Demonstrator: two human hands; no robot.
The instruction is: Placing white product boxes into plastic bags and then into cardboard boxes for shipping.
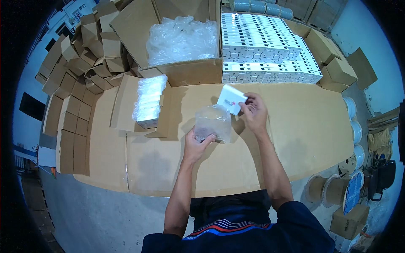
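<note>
My left grip (pixel 197 141) pinches the lower edge of a clear plastic bag (pixel 213 122), holding it up over the middle of the cardboard-covered surface (pixel 295 139). My right grip (pixel 253 111) is pressed together on a small white box (pixel 231 99), held tilted just beside the bag's top. Near the surface's far edge stand a wrapped stack of boxes (pixel 149 101), an open carton of plastic bags (pixel 181 40) and rows of white boxes (pixel 265 46).
</note>
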